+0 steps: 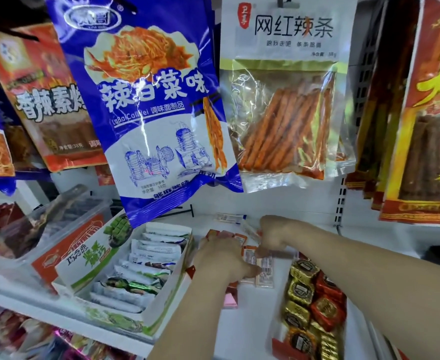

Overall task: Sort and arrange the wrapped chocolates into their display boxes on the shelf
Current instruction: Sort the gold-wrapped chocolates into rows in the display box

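Small orange-and-pink wrapped chocolates (264, 272) lie in rows on the white shelf (247, 326), mid-frame. My left hand (221, 258) rests on top of these rows, its thumb pressing one wrapper. Just behind, my right hand (274, 236) pinches a small wrapped piece (251, 231) at the back of the rows. A green-and-white display box (161, 302) to the left holds several white wrapped bars (146, 266). At the right, gold and red foil-wrapped chocolates (315, 300) sit packed in a red box.
Hanging snack bags crowd the upper view: a blue one (151, 100) dangles low over the green box, a clear spicy-strip bag (286, 100) hangs beside it. A clear plastic tub (44, 229) of dark snacks stands at the left. More goods sit on the shelf below.
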